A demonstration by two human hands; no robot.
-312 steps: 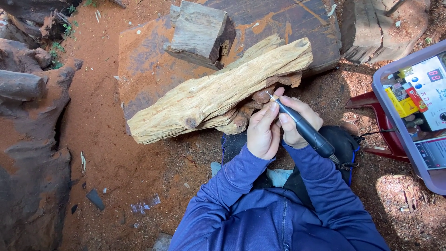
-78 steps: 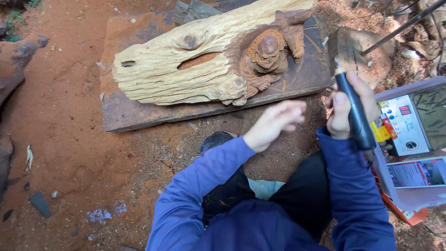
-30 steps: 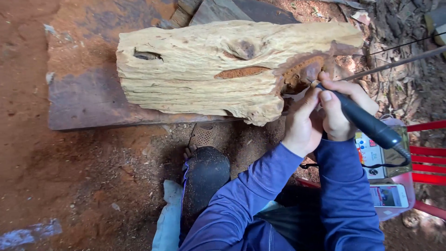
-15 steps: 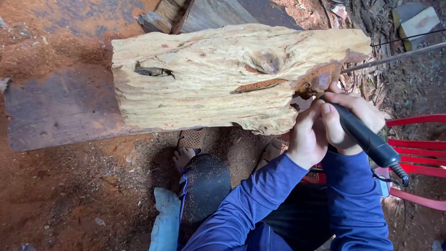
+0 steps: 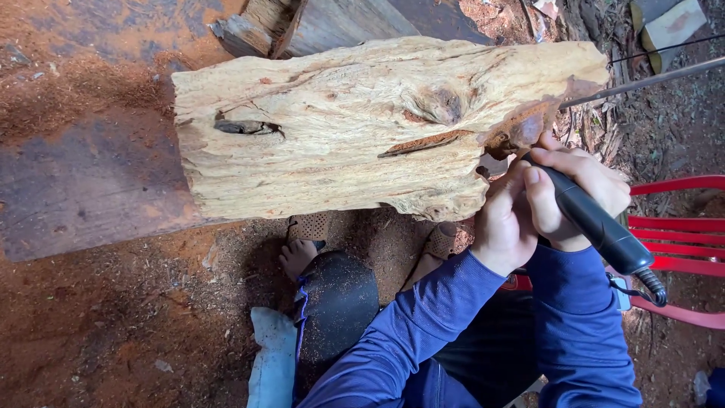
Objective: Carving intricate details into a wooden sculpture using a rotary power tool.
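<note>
My right hand [image 5: 578, 193] is wrapped around the black carving tool [image 5: 593, 223], its tip against the reddish hollow at the log's [image 5: 362, 128] right end, just above my knuckles. My left hand [image 5: 504, 223] curls against the right, fingers braced on the tool, beside the log's lower edge. A red chair [image 5: 680, 227] stands right of my hands.

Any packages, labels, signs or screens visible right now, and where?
None clearly in view.
Only a small pale sliver shows under the right forearm by the red chair; too hidden to tell what it is.
Around it: log, black rotary tool.
</note>
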